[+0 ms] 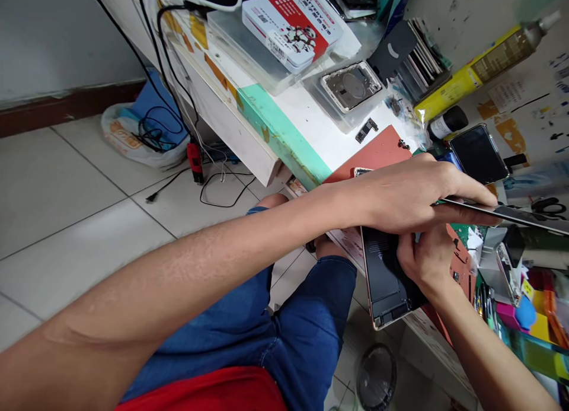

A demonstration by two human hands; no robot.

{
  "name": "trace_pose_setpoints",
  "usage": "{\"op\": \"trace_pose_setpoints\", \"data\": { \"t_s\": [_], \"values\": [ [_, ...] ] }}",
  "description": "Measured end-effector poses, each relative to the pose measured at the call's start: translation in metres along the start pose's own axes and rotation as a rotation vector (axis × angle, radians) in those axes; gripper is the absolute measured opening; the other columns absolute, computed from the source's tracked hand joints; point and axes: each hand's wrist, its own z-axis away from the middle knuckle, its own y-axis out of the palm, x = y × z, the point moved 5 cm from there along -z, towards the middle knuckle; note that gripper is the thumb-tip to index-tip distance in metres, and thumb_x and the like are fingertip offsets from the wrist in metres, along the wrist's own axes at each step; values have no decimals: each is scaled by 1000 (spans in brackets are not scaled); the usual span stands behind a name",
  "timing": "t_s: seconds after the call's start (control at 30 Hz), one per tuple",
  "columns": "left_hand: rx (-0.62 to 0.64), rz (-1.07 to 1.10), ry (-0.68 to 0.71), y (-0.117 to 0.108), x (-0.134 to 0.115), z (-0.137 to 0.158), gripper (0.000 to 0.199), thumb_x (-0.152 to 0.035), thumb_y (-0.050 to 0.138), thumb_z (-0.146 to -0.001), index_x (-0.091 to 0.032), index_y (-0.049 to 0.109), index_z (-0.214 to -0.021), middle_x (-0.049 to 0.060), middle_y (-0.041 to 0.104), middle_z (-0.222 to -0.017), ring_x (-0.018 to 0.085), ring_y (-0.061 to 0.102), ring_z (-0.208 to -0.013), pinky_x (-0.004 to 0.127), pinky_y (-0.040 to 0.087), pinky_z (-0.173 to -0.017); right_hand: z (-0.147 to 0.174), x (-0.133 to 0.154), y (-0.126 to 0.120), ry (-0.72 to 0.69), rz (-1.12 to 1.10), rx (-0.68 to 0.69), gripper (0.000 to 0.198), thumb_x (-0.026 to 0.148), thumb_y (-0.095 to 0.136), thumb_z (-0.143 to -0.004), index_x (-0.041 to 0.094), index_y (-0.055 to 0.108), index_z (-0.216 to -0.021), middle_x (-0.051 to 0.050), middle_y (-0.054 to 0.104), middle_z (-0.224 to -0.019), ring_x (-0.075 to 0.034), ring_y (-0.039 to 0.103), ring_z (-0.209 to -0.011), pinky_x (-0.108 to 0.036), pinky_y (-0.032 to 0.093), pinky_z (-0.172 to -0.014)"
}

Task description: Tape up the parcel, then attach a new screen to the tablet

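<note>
Head view looks down on a cluttered workbench point(284, 111) where both bare hands work over an opened phone. That opened phone point(384, 280) lies at the near edge of the bench on a reddish mat point(377, 153), its dark insides facing up and its near end jutting past the edge above the person's blue-jeaned knee. Reaching across from the left, the left hand point(409, 194) has its fingers closed around the edge of a thin dark screen panel point(511, 214), which it holds lifted and nearly flat, stretching off to the right. Beneath it, the right hand point(424, 260) presses its fingers onto the phone's right side; whether it pinches anything cannot be told. Farther back lie a bare phone frame point(351, 86) in a clear tray, a red-and-white tin point(291, 22), and to the right a second dark phone point(478, 153).
</note>
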Motion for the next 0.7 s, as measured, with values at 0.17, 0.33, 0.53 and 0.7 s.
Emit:
{"op": "trace_pose_setpoints", "data": {
  "t_s": [0.17,0.33,0.53,0.7],
  "values": [
    [26,-31,-2,2,-2,2,43,-9,45,-104,-22,75,-134,-1,77,-138,20,71,-130,33,52,-114,-1,5,-1,-40,28,-22,43,26,49,-95,11,59,-134,-23,72,-119,-44,69,-117,-60,61,-93],
    [51,-30,-22,3,-4,4,48,-5,47,-99,-24,76,-131,-2,77,-139,19,69,-133,31,51,-115,-3,11,-1,-87,54,-24,46,23,48,-91,10,62,-133,-25,74,-120,-48,70,-117,-63,61,-89],
    [34,23,-13,5,-3,7,53,-2,46,-92,-25,78,-127,-2,78,-137,21,69,-132,33,53,-111,-3,9,0,-83,59,-59,32,26,49,-87,17,68,-111,-16,78,-97,-39,76,-90,-50,61,-70],
    [28,32,-31,6,1,9,48,-12,47,-96,-26,78,-129,1,79,-134,25,70,-129,38,51,-112,-5,12,2,-124,72,-15,42,21,47,-89,10,68,-124,-22,78,-120,-43,74,-114,-53,62,-88]
  ]
}}
